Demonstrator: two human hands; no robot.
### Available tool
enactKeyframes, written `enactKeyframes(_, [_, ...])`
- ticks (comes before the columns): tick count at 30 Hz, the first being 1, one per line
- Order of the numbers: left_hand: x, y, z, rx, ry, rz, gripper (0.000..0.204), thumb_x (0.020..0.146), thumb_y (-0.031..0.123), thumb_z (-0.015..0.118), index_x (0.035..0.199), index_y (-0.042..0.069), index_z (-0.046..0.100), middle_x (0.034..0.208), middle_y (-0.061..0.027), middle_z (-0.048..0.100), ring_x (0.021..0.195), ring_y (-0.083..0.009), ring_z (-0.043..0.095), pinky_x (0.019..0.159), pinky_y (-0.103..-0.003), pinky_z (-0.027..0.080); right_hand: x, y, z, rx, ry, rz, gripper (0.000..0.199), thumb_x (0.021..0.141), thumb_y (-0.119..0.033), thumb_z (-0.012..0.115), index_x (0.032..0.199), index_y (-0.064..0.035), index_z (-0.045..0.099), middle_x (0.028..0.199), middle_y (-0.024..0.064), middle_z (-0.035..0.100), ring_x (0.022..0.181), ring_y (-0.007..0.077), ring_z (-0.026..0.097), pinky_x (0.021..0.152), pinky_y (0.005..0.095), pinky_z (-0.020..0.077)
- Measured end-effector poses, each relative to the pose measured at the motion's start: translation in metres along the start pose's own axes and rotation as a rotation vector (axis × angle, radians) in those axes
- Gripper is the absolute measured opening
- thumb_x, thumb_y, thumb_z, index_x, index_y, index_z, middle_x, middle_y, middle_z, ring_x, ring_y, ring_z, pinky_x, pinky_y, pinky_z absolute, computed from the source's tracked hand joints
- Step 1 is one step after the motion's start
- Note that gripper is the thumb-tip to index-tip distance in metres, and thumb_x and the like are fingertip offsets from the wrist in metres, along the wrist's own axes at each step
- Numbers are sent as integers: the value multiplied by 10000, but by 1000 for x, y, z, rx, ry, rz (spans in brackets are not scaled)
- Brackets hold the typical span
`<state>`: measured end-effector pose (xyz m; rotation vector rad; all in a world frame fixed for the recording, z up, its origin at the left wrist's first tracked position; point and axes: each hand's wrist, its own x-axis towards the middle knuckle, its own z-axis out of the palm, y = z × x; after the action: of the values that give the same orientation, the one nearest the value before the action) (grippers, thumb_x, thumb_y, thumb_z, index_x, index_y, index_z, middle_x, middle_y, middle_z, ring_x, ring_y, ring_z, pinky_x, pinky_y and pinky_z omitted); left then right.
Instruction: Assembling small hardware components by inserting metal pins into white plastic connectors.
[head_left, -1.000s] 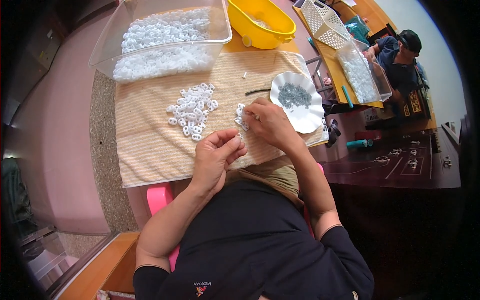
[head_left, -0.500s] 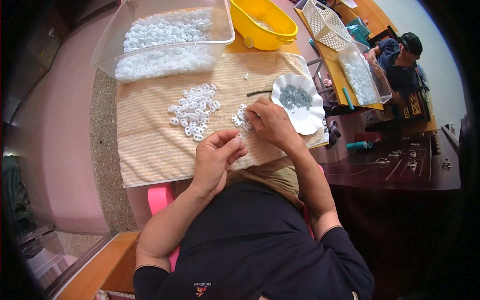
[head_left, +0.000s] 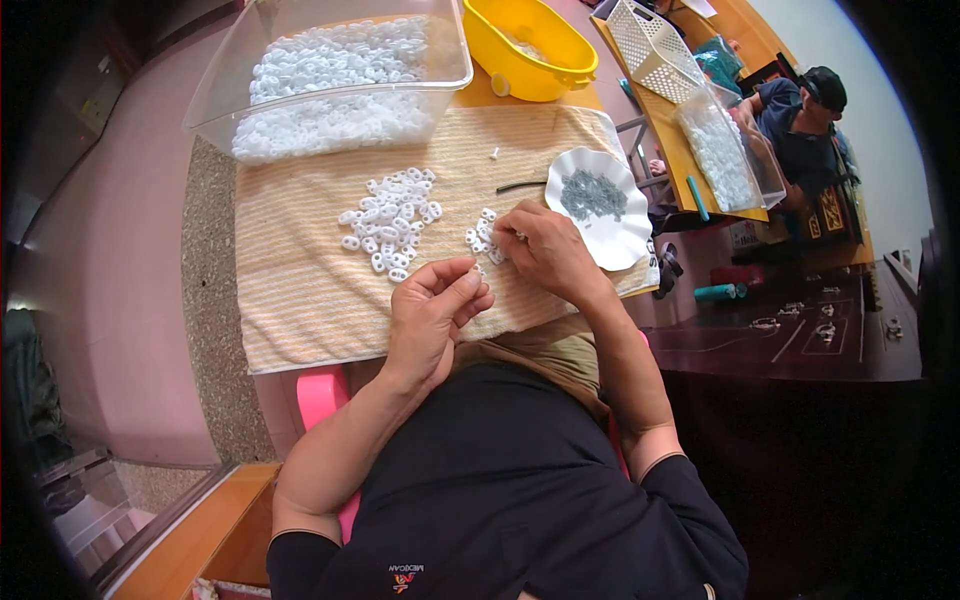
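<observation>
My left hand is closed in a pinch near the towel's front edge, a tiny pale piece just showing at its fingertips; its kind is too small to tell. To its right, my right hand bends its fingers down over a small cluster of white two-holed plastic pieces, and its fingertips are partly hidden. Left of both hands lies a larger pile of the same white two-holed pieces. A white wavy-edged plate beside my right hand bears a heap of small grey translucent pieces.
A striped towel covers the table. At the back stand a clear bin of white pieces and a yellow tub. A dark thin rod and a small white piece lie by the plate. Another person sits at the far right.
My right hand has barely shifted over the small cluster, its fingers curling slightly. My left hand keeps its pinch in about the same spot.
</observation>
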<state>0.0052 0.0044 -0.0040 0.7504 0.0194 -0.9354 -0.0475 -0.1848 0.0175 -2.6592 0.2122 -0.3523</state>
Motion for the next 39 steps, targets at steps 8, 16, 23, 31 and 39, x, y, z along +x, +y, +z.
enactKeyframes(8, [-2, 0, 1, -9, 15, 15, 158, 883, 23, 619, 1036, -3, 588, 869, -70, 634, 770, -144, 638, 730, -274, 573, 24, -11, -6, 150, -37, -41, 155, 808, -132, 664, 912, -18, 666, 839, 142, 637, 745, 303, 624, 646, 357, 480])
enactKeyframes(16, [-3, 3, 2, -36, 39, 36, 165, 881, 25, 624, 1039, -3, 589, 895, -67, 634, 789, -136, 636, 737, -273, 570, 63, -23, 22, 72, -100, -66, 186, 796, -158, 651, 933, -35, 678, 884, 143, 647, 837, 328, 625, 750, 390, 486])
enactKeyframes(23, [-4, 4, 2, -55, 19, 51, 178, 880, 33, 629, 1048, -11, 588, 904, -71, 632, 796, -140, 634, 745, -277, 565, 66, -24, 29, 43, -142, -37, 175, 782, -169, 655, 895, -35, 649, 890, 145, 658, 849, 331, 630, 752, 391, 488])
enactKeyframes(31, [-4, 3, 2, -51, 35, 53, 170, 880, 20, 622, 1044, -7, 587, 905, -72, 631, 795, -144, 639, 739, -281, 574, 61, -26, 25, 131, -178, -17, 176, 766, -147, 672, 873, -17, 621, 816, 154, 657, 749, 311, 647, 684, 382, 504])
enactKeyframes(39, [-3, 3, 2, -60, 44, 65, 157, 884, 16, 614, 1039, 0, 591, 898, -67, 633, 790, -144, 641, 734, -278, 574, 40, -9, 15, 575, -64, -20, 177, 825, -24, 655, 993, 29, 639, 858, 67, 634, 746, 102, 613, 630, 253, 506])
